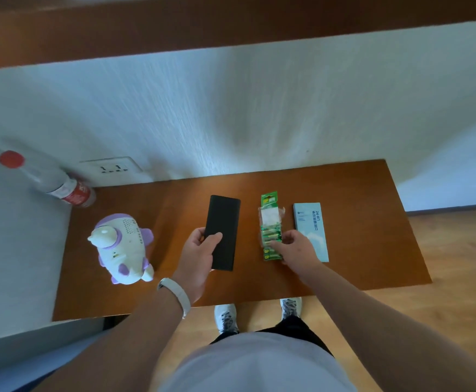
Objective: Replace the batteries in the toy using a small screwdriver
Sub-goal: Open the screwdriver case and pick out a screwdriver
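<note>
Well, starting from the biggest thing, the brown table (358,236) runs left to right in front of me and carries everything. A red-capped bottle (61,185) lies tipped in its far left corner against the wall, well clear of the work. The toy (123,250), white with purple trim, sits at the left of the table. Its long axis runs roughly away from me and its horn end points left. It lies to the left of both hands, so the left hand (200,253) is plainly the nearer one, with only bare wood between them. That hand grips the near left end of a black case (225,219), thumb on top and fingers curled round the edge. The case lies lengthwise away from me, between the toy and the right hand (297,246). I judge it holds the screwdriver, though I can't see inside. A pale blue box (311,222) lies parallel at the far right, just beside the right hand. The battery pack (269,219), green and partly torn open, lies between case and box. The right hand's fingers are bent onto its near end and seem to pinch it. A wall socket (112,166) sits behind the toy, out of the way
</note>
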{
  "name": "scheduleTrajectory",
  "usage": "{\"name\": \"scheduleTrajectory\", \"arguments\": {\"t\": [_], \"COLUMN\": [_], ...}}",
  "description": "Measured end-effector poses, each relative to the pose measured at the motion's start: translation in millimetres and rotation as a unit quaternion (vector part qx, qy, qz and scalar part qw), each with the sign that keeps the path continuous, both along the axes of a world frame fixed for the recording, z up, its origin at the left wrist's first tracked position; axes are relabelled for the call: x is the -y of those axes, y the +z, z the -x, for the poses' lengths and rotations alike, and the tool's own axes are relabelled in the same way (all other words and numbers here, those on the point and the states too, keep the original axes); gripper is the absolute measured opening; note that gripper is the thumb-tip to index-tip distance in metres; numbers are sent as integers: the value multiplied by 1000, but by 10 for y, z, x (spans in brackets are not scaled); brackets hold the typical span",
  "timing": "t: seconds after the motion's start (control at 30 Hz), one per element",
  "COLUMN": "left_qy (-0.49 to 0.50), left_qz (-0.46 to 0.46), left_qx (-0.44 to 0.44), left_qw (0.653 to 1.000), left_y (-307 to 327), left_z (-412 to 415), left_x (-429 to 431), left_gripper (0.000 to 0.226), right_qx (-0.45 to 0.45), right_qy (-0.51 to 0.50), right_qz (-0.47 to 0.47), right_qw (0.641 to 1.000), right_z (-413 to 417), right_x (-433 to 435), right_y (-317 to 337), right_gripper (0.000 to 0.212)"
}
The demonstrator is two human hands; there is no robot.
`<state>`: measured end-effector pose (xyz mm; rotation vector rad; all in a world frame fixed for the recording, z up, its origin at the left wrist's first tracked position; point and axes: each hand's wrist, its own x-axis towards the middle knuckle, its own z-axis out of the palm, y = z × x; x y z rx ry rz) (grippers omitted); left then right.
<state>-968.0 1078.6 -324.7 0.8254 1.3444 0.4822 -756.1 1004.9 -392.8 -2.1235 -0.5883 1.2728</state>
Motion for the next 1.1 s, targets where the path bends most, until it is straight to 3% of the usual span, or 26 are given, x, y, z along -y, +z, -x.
{"name": "scheduleTrajectory", "arguments": {"t": [0.33,0.63,0.77,0.93,1.1], "left_qy": [5,-16,-12,-19,-55], "left_qz": [-2,-17,-18,-20,-30], "left_qx": [-5,4,18,47,94], "left_qw": [1000,1000,1000,999,994], "left_y": [43,135,217,376,534], "left_z": [79,-13,-122,-316,-490], "left_x": [26,39,15,19,64], "left_gripper": [15,13,16,32,34], "right_qx": [193,210,158,24,-47], "right_qy": [93,128,107,38,9], "right_qz": [44,61,12,-88,-154], "right_qw": [976,967,982,995,987], "right_z": [102,78,102,162,165], "right_x": [-45,10,18,-105,-186], "right_y": [-129,67,339,898,1274], "right_gripper": [19,20,14,18,32]}}
